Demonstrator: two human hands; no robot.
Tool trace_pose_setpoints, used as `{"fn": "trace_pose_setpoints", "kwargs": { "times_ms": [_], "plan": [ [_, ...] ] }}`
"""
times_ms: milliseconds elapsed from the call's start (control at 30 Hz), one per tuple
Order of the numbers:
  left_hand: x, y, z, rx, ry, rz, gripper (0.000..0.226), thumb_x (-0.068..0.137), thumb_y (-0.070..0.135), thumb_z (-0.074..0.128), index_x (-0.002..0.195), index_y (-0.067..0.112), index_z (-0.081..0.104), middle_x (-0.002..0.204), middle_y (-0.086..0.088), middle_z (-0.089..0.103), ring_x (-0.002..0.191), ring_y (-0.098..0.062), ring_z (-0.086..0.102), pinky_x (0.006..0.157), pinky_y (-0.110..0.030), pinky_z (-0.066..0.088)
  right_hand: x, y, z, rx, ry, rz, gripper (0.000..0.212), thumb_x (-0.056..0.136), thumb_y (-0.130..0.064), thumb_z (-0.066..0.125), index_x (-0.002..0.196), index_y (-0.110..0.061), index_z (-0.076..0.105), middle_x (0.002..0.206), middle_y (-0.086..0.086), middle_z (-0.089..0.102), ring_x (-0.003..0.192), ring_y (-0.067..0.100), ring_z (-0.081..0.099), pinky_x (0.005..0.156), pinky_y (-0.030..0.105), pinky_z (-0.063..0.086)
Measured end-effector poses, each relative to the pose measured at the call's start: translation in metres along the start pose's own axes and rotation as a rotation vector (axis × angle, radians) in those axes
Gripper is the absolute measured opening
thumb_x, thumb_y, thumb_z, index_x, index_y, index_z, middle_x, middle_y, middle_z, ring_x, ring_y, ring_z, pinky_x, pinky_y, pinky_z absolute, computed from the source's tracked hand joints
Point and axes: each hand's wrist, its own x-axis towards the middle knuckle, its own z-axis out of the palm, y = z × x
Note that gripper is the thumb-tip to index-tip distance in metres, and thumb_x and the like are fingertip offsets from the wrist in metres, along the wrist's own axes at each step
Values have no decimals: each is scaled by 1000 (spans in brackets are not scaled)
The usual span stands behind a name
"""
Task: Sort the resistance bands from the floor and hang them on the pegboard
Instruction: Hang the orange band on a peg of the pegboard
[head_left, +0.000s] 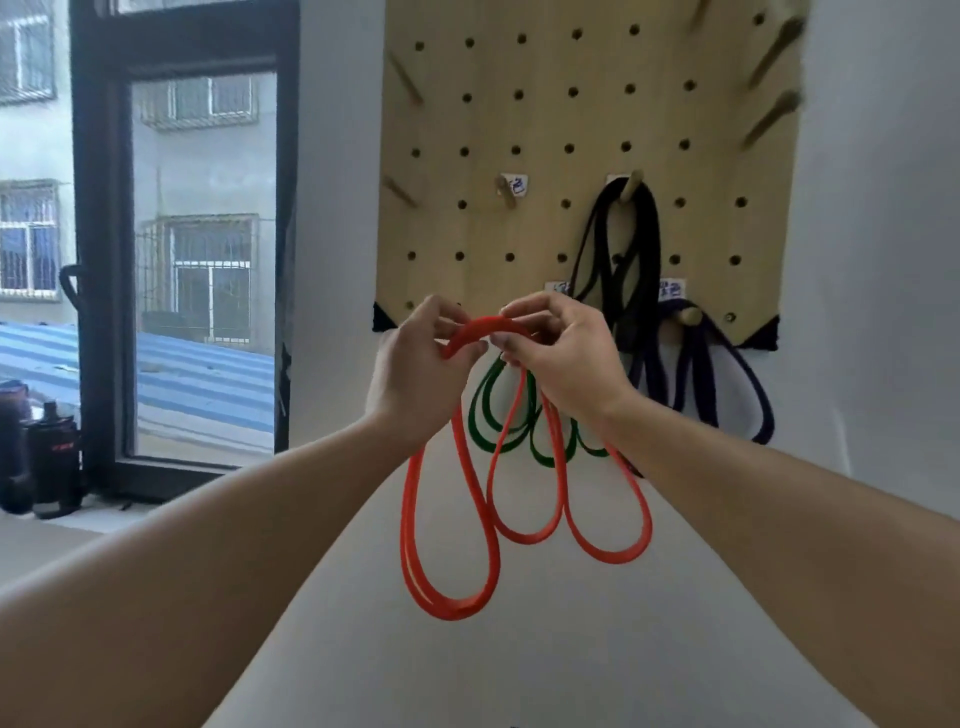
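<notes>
Orange-red resistance bands (524, 525) hang in several loops from both my hands, just below the wooden pegboard (571, 119) on the white wall. My left hand (415, 374) and my right hand (561, 358) pinch the bands' top bend between them. Behind the hands, green bands (491, 415) hang from the board's lower edge; their peg is hidden. Black bands (641, 244) hang from a middle peg. Dark purple bands (727, 384) hang from a lower right peg. An empty labelled peg (506, 192) sticks out left of the black bands.
A dark-framed window (197, 260) fills the left side. Black bottles (49, 457) stand on the sill at the far left. More bare pegs (774, 111) jut out at the board's upper right and left edge.
</notes>
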Motion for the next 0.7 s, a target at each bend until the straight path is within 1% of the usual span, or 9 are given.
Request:
{"fn": "trace_pose_setpoints", "kwargs": {
  "times_ms": [100, 200, 267, 367, 433, 500, 567, 633, 700],
  "plan": [
    [33, 13, 4, 5, 48, 39, 16, 88, 27, 78, 98, 30, 66, 92, 16, 71, 86, 0, 68, 78, -22, 56, 26, -11, -16, -36, 8, 8, 21, 90, -22, 80, 107, -23, 69, 92, -3, 77, 83, 9, 75, 79, 25, 63],
    [64, 21, 9, 7, 31, 73, 19, 87, 21, 80, 97, 30, 67, 92, 13, 73, 86, -4, 70, 81, -26, 59, 53, -18, -26, -91, 47, 9, 21, 88, -25, 82, 104, -23, 70, 92, -4, 76, 80, 12, 76, 79, 36, 65],
    [82, 24, 11, 3, 25, 81, 20, 86, 20, 80, 97, 30, 67, 92, 13, 73, 84, -4, 70, 80, -24, 58, 70, -20, -29, -192, 98, -17, 20, 87, -30, 83, 102, -25, 71, 91, -8, 74, 80, 9, 74, 79, 34, 64],
    [109, 24, 12, 77, 51, 104, 16, 85, 30, 80, 99, 35, 74, 92, 18, 71, 85, 2, 65, 79, -7, 44, 98, -19, -26, -342, 173, -67, 18, 87, -38, 80, 102, -30, 72, 93, -14, 70, 84, 4, 68, 78, 33, 63],
    [129, 19, 10, 159, 107, 117, 15, 83, 39, 80, 98, 39, 77, 94, 18, 69, 86, -2, 62, 72, -6, 32, 115, -18, -20, -386, 201, -95, 18, 88, -42, 78, 100, -33, 70, 98, -14, 67, 86, 8, 68, 76, 35, 63],
    [150, 13, 10, 195, 154, 127, 18, 82, 43, 80, 99, 39, 77, 96, 16, 66, 86, -6, 59, 75, -14, 36, 135, -17, -14, -383, 224, -120, 18, 89, -42, 78, 102, -32, 70, 100, -13, 65, 86, 5, 66, 74, 21, 59],
    [171, 10, 13, 200, 172, 140, 19, 84, 42, 79, 101, 36, 76, 97, 14, 66, 88, -9, 60, 79, -25, 46, 157, -15, -10, -334, 257, -140, 20, 90, -37, 78, 106, -27, 72, 97, -15, 67, 79, -1, 64, 63, 5, 49],
    [191, 9, 16, 200, 194, 151, 20, 85, 38, 78, 104, 33, 75, 100, 13, 66, 90, -10, 62, 80, -29, 49, 180, -11, -6, -318, 335, -189, 21, 89, -32, 79, 108, -24, 75, 97, -13, 70, 79, -5, 63, 64, 4, 46],
    [207, 6, 20, 241, 192, 169, 20, 87, 33, 76, 108, 31, 74, 103, 11, 67, 90, -12, 64, 77, -29, 50, 201, -5, -4, -334, 422, -238, 22, 88, -31, 80, 107, -22, 76, 97, -12, 72, 83, -3, 65, 70, 8, 49]
  ]
}}
